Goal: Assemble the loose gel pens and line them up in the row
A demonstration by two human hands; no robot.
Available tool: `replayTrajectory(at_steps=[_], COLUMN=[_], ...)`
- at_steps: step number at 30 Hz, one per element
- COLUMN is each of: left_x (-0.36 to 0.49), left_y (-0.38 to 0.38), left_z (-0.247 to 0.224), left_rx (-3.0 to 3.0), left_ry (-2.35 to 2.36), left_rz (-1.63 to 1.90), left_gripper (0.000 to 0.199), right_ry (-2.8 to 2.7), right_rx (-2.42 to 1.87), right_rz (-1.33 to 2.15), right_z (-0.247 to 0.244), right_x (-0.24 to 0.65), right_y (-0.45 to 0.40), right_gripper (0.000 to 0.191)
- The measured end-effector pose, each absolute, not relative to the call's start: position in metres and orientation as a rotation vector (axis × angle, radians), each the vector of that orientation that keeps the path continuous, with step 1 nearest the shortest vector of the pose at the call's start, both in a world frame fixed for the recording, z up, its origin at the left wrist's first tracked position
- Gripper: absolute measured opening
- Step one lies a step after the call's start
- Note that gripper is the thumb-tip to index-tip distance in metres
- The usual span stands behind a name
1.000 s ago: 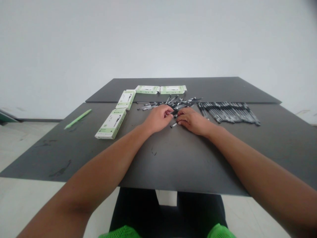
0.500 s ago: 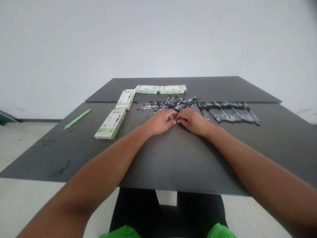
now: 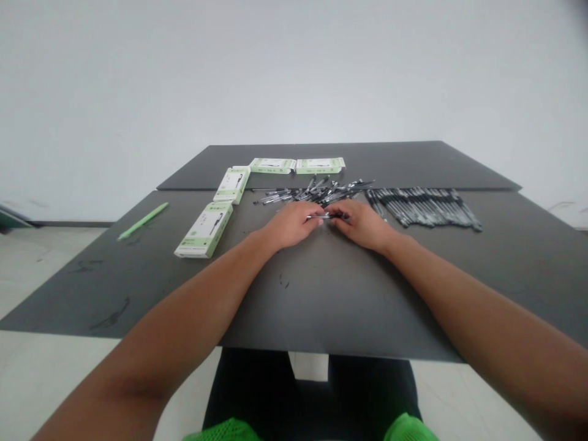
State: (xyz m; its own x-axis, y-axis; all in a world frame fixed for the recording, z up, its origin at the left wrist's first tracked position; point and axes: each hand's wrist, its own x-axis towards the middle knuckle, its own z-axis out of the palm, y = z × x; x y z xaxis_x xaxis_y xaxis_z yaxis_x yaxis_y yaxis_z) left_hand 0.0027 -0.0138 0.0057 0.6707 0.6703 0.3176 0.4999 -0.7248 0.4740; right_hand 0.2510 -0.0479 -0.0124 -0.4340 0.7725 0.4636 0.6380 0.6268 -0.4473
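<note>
Between my two hands a slim clear-and-black pen (image 3: pixel 325 217) lies level, pinched at one end by my left hand (image 3: pixel 295 224) and at the other by my right hand (image 3: pixel 361 224). Just beyond my fingers is a jumbled heap of similar pens (image 3: pixel 316 191), partly hidden by my hands. To the right of my right hand, several pens lie side by side in a slanting row (image 3: pixel 425 208).
Four white-and-green boxes lie left and behind the heap: a near one (image 3: pixel 206 230), one behind it (image 3: pixel 232 185) and two at the back (image 3: pixel 273 165) (image 3: pixel 320 165). A green pen (image 3: pixel 144 220) rests at the left of the dark table (image 3: pixel 340 306).
The pen between my hands now shows level across my fingertips, where it was hardly visible before. My fingers have shifted slightly; the heap, row and boxes look unchanged.
</note>
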Motion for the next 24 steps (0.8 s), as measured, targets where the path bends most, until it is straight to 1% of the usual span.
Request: replayTrajectory(at_steps=[3, 5, 7, 12, 17, 24], left_x=[0.002, 0.0, -0.001, 0.0, 0.002, 0.003], left_y=[-0.012, -0.011, -0.01, -0.009, -0.008, -0.01], left_z=[0.007, 0.009, 0.01, 0.008, 0.003, 0.002], left_rx=[2.587, 2.588, 2.569, 2.466, 2.434, 2.378], left_ry=[0.942, 1.022, 1.124, 1.289, 1.271, 1.229], left_rz=[0.633, 0.64, 0.663, 0.705, 0.728, 0.741], left_gripper=[0.026, 0.028, 0.028, 0.025, 0.02, 0.019], right_ry=[-2.112, -2.046, -1.987, -1.951, -2.034, -2.109], right_rx=[-1.125, -1.149, -1.187, -1.255, -1.263, -1.3], right_rz=[0.272, 0.237, 0.192, 0.147, 0.169, 0.186], right_z=[-0.015, -0.017, -0.018, -0.021, -0.025, -0.02], right_x=[0.252, 0.255, 0.258, 0.264, 0.265, 0.263], right_y=[-0.047, -0.044, -0.041, -0.038, -0.037, -0.04], right_gripper=[0.047, 0.057, 0.063, 0.066, 0.073, 0.064])
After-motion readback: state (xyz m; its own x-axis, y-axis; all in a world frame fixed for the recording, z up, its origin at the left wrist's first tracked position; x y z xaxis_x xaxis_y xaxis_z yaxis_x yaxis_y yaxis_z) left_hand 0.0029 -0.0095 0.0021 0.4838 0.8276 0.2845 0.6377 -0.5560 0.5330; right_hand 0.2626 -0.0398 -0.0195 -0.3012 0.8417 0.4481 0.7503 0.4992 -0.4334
